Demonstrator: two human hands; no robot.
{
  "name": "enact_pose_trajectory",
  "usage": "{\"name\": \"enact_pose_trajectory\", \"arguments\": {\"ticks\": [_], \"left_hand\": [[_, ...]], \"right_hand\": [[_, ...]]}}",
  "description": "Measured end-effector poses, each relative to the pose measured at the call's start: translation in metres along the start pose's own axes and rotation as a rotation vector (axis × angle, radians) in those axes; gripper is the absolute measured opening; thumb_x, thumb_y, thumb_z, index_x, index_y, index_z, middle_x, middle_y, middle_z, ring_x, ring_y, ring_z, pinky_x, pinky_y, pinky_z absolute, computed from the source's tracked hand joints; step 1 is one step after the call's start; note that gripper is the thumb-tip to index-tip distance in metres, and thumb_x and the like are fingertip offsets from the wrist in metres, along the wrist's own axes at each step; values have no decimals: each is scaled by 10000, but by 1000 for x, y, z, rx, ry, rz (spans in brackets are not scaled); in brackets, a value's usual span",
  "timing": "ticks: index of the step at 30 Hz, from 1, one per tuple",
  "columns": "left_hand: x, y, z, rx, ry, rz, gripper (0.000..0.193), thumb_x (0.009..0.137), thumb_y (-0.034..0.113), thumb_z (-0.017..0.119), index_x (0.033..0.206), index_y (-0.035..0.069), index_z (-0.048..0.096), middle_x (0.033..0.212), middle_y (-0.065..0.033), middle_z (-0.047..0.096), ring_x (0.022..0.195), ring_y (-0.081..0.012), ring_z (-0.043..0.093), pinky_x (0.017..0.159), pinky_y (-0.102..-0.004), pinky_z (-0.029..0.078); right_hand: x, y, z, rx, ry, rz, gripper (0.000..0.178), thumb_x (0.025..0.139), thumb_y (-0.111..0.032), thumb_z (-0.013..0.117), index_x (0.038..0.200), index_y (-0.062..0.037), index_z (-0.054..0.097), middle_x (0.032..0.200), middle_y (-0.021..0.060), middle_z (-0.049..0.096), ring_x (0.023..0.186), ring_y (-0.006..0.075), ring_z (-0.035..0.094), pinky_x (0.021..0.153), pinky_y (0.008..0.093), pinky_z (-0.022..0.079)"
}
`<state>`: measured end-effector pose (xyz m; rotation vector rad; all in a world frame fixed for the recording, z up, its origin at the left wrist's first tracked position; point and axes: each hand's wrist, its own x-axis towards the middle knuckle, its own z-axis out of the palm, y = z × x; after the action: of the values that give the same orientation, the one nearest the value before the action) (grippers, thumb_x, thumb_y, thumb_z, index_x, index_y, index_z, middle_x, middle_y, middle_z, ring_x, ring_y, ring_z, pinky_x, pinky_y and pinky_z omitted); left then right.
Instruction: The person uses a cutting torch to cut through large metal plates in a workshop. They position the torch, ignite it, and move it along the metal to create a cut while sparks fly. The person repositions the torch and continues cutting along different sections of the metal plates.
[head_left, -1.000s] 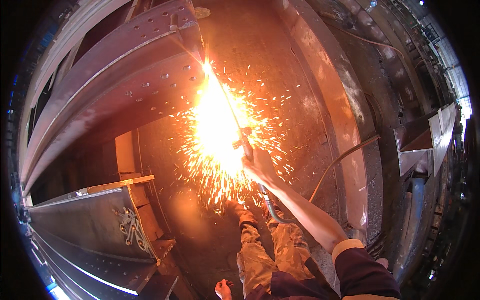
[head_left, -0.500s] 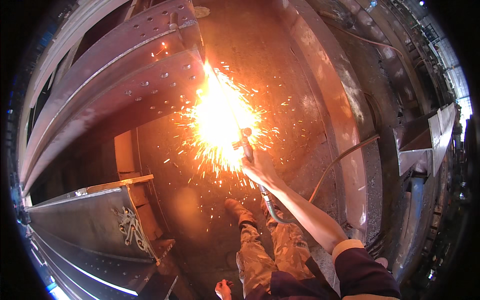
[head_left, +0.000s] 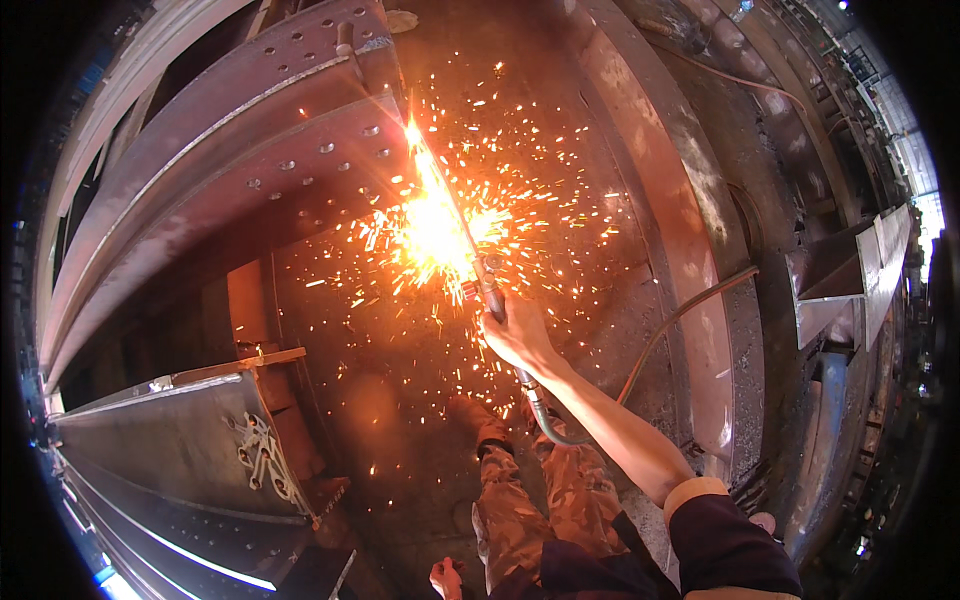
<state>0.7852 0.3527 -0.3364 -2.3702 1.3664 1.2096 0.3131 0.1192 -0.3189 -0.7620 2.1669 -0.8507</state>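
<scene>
My right hand [head_left: 518, 335] is wrapped round the handle of a cutting torch [head_left: 490, 285], out in front of my legs. The torch points up and to the left, its nozzle end lost in glare. A bright flame and molten spray [head_left: 432, 235] reach to the end of a drilled steel beam [head_left: 330, 165]. Sparks scatter over the floor below. From the torch's rear end a hose [head_left: 545, 415] curves down and right. My left hand [head_left: 447, 578] hangs by my left thigh at the lower edge, fingers curled, with nothing visible in them.
A dark steel beam [head_left: 170, 430] with a cluster of small metal pieces [head_left: 265, 460] on it lies at the lower left. Long rusty beams [head_left: 660, 180] run along the right. A hose [head_left: 690, 305] crosses one of them. My boot [head_left: 480, 420] stands near the sparks.
The white glare has shrunk, and the sparks now spread wider as separate points. A narrow bright streak shows at the beam's end. My hands have hardly moved.
</scene>
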Motion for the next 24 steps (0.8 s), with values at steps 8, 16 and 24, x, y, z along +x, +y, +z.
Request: {"name": "enact_pose_trajectory", "arguments": {"ticks": [8, 16, 24], "left_hand": [[5, -16, 1, 25, -8, 37, 282, 854, 292, 554, 779, 82, 727, 729, -88, 675, 683, -215, 620, 663, -363, 479], [26, -45, 12, -185, -16, -107, 257, 856, 242, 570, 749, 44, 694, 703, -99, 673, 636, -215, 636, 611, -346, 505], [-1, 8, -4, -27, 3, -46, 280, 835, 297, 561, 743, 96, 732, 724, -87, 678, 673, -209, 617, 655, -355, 482]], "right_hand": [[-2, 7, 1, -12, -15, 2, 247, 791, -193, 579, 651, 10, 580, 509, 148, 551, 438, 262, 544, 451, 421, 434], [-3, 4, 0, -73, -123, 103, 236, 845, -218, 560, 803, 13, 585, 546, 98, 564, 470, 198, 553, 441, 379, 431], [-5, 3, -1, -70, -80, 71, 261, 820, -213, 558, 692, 14, 583, 516, 106, 553, 440, 207, 536, 420, 382, 418]]}}
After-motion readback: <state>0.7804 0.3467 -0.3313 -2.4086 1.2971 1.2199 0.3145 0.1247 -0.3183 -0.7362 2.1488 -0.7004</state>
